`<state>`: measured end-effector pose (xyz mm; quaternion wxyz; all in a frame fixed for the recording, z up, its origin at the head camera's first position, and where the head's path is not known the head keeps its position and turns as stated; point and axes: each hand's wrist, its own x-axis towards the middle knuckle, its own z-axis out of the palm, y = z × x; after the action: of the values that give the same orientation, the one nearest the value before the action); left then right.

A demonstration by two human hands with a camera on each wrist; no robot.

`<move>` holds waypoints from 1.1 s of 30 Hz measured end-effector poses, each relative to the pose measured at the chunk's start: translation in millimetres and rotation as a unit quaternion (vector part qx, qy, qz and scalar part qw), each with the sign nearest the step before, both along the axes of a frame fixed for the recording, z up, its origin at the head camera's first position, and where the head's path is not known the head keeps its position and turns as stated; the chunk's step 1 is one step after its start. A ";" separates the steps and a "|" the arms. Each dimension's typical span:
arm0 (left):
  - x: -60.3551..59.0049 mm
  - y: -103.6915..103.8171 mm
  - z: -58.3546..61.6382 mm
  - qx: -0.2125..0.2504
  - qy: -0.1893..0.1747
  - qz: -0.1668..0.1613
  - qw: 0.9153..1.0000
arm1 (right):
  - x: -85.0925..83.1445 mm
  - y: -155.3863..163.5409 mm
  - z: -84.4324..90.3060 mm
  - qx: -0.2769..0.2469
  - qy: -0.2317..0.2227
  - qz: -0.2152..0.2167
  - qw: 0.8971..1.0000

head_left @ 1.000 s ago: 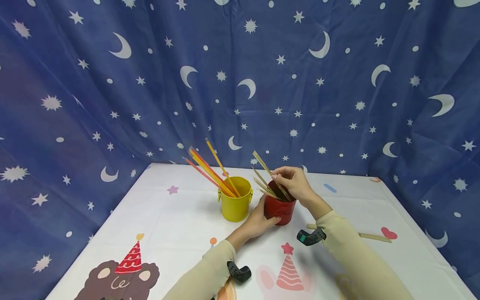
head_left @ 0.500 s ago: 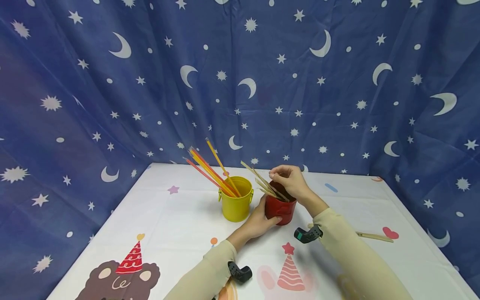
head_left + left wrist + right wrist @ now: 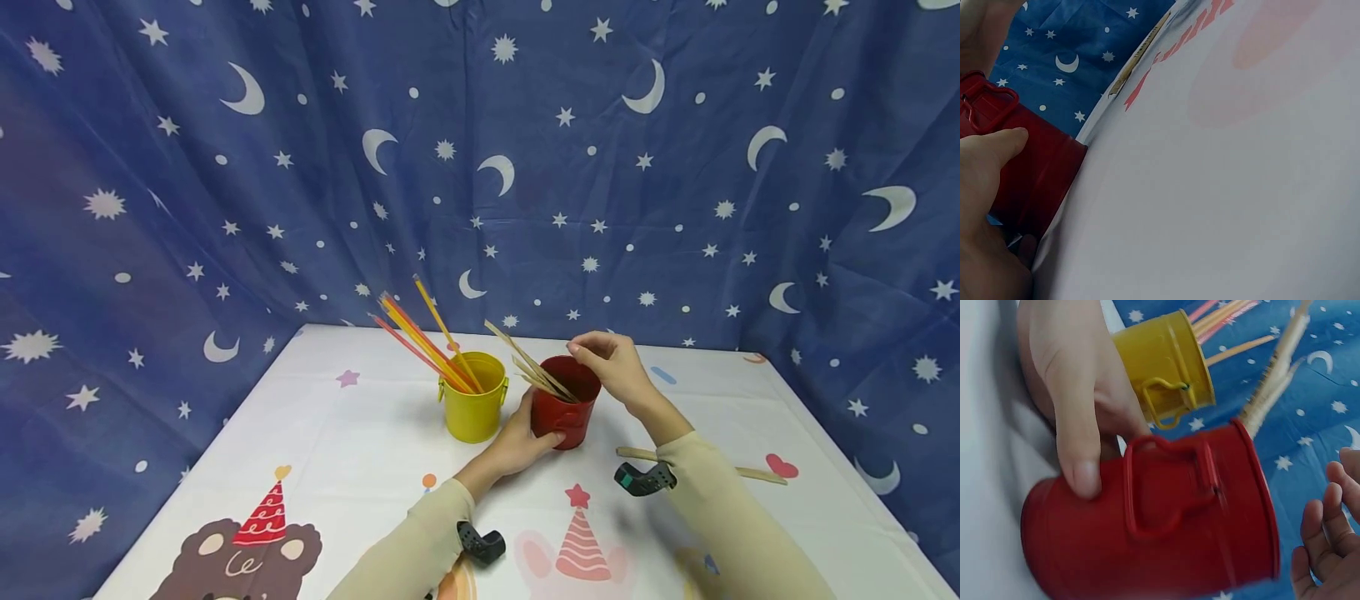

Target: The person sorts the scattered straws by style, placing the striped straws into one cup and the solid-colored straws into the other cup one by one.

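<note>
A red metal bucket [image 3: 566, 408] stands on the table with several wooden sticks [image 3: 525, 362] leaning out to the left. My left hand [image 3: 517, 442] grips its near side, thumb on the wall [image 3: 1029, 181]. My right hand [image 3: 615, 362] hovers at the bucket's right rim, fingers loosely curled and holding nothing; in the right wrist view its fingers [image 3: 1329, 550] show beside the bucket's mouth [image 3: 1166, 531]. A yellow bucket [image 3: 472, 408] just left of it holds several coloured sticks [image 3: 420, 333].
One wooden stick [image 3: 757, 475] lies flat on the white printed tablecloth [image 3: 337, 450] to the right, partly under my right forearm. A blue star-and-moon curtain [image 3: 480, 167] closes off the back and both sides.
My right hand held a wooden stick over the red bucket, lowered it in among the others, let go, and drew off to the right rim. The left hand kept its grip.
</note>
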<state>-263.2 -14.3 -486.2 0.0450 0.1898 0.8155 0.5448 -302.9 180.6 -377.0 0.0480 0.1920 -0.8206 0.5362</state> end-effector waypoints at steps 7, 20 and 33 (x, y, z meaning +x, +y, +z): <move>-1.7 1.4 -2.2 0.007 -0.005 0.000 1.000 | 15.6 43.2 -11.2 0.048 -0.014 -0.025 0.998; -0.1 2.0 -0.2 0.011 -0.005 -0.001 1.000 | 34.4 124.3 -34.6 0.137 -0.061 0.044 0.988; -1.4 -0.5 -2.1 0.006 0.002 -0.002 1.000 | 23.9 166.3 -55.6 0.112 -0.180 0.235 0.949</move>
<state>-264.6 -14.8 -488.2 0.0436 0.1930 0.8121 0.5490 -279.0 346.9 -432.7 -0.2497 0.2834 -0.8023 0.4622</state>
